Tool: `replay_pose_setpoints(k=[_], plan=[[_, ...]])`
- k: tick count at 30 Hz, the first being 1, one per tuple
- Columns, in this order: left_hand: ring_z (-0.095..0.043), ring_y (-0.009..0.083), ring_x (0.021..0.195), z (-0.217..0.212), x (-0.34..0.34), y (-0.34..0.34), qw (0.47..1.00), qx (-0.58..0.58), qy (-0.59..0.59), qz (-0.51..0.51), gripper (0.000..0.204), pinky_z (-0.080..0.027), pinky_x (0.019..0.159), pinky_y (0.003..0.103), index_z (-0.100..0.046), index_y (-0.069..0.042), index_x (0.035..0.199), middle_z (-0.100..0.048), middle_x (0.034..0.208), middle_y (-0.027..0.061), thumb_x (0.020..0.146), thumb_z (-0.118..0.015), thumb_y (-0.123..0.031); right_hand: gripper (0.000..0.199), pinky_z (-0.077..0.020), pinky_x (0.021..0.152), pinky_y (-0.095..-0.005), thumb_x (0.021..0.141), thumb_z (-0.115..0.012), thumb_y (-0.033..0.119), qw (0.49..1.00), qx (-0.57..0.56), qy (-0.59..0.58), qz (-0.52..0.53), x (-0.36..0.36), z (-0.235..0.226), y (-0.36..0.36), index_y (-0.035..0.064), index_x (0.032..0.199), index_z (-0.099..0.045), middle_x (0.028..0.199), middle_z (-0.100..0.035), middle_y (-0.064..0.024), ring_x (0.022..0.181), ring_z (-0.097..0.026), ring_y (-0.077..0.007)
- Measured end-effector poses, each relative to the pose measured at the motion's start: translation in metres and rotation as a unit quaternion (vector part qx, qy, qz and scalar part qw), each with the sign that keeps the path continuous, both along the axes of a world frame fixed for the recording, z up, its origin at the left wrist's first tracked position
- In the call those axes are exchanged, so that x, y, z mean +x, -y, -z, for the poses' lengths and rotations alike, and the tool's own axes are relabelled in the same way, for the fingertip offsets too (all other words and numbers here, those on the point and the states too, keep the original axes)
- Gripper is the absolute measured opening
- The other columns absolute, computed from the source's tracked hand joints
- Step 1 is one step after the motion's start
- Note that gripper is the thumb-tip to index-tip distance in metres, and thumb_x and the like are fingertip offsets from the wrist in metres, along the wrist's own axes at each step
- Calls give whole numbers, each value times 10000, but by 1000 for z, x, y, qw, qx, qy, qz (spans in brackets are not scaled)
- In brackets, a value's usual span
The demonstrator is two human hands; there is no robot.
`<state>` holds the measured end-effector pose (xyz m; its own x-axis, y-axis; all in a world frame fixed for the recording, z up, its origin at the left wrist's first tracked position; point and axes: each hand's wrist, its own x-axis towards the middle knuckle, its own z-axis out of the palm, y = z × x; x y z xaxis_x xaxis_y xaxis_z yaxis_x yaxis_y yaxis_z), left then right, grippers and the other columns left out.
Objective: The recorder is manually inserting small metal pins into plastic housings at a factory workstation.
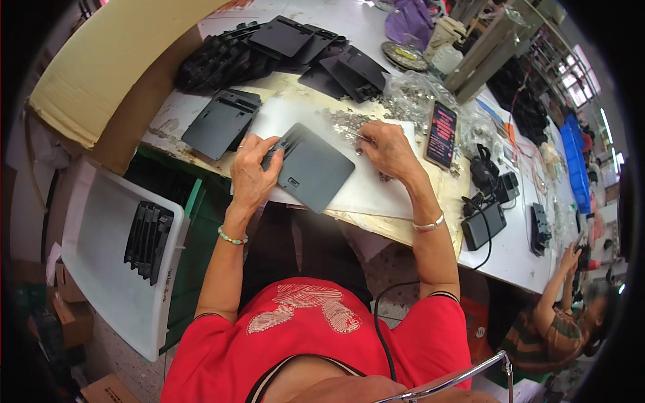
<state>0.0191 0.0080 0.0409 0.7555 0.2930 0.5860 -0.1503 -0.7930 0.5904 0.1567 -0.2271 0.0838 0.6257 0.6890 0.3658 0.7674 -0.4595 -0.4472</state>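
My left hand [254,171] grips the left edge of a flat dark grey plastic panel [316,168], thumb on top. The panel lies tilted over a white sheet [376,195] near the table's front edge and has a small rectangular slot near its lower corner. To its right, my right hand [390,151] pinches a thin metal tool [354,134], possibly tweezers. Its tip reaches a heap of small metal parts [349,121] on the sheet. Left of the panel rests another dark plastic panel [222,124].
Stacked black panels [289,40] lie at the back. A phone [441,134] stands right of the sheet beside clear plastic bags [420,94]. A cardboard box [107,67] is at left, above a white bin [114,242] holding black parts. Another person [557,322] sits at right.
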Motion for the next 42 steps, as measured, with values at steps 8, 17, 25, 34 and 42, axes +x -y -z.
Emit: replay_pose_setpoints(k=[8,17,25,34,42], plan=[[-557,269,759,-3,-1,0,1000,6,-11,0,225,-445,701,371,-693,2,995,-559,786,105,807,-673,-120,161,-487,676,-407,744,-680,97,999,-12,-30,-22,3,-1,3,-28,835,-636,815,-627,-189,741,-616,-349],[-553,285,771,-11,-4,-1,997,-20,-79,-2,227,-448,738,375,-693,1,1001,-556,783,104,811,-677,-122,184,-509,686,-371,775,-664,127,995,36,-96,-4,5,-10,3,-32,867,-661,806,-674,-175,723,-649,-289],[-578,240,760,-41,11,52,998,20,45,32,132,-463,665,336,-696,-21,912,-608,815,101,803,-698,-95,200,-500,599,-294,793,-702,172,970,184,-152,55,-17,-10,-13,-7,878,-676,736,-688,-109,634,-629,-153],[-548,95,650,-15,37,65,977,-195,-35,79,92,-441,562,254,-679,3,913,-645,806,35,885,-639,-74,115,-482,550,-334,751,-687,59,961,274,-1,-24,-28,14,-33,2,790,-596,706,-602,-118,631,-610,-241],[-532,142,667,-29,35,58,987,-37,11,159,47,-406,588,279,-624,17,917,-592,802,63,883,-603,-8,116,-482,584,-372,789,-661,88,978,192,-20,-82,-18,4,-19,-11,840,-627,740,-636,-153,648,-618,-282]])
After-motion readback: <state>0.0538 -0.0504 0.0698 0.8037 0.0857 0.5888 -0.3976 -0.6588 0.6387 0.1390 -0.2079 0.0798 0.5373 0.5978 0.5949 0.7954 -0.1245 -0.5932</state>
